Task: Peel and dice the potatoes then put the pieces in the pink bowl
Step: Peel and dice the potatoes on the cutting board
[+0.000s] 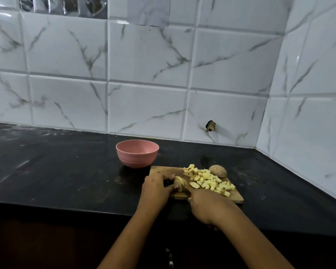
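White tiles with grey streaks stand behind a black table [66,171]. On it lies a wooden board [236,198]. The left hand [156,188] holds a pale potato piece [179,181] down on the board, its fingers [169,178] curled over the top. The right hand [208,205] has its fingers wrapped round a knife [188,191]. Most of the knife is hidden, but the blade sits right against the potato, just beside the left fingertips. Just past the right fingers lies one loose slice [194,185], and beyond that a heap of yellow cubes [211,182]. A whole brown potato [218,171] with its skin on sits at the far side of the heap. The pink bowl [137,153] stands off the board, beyond the left fingers, and I see no pieces in it. I think the job is about halfway. To cut well, tuck the left fingertips back from the blade, press the potato so it can't roll, and make every slice the same thickness. Go slow, since the blade is so close.
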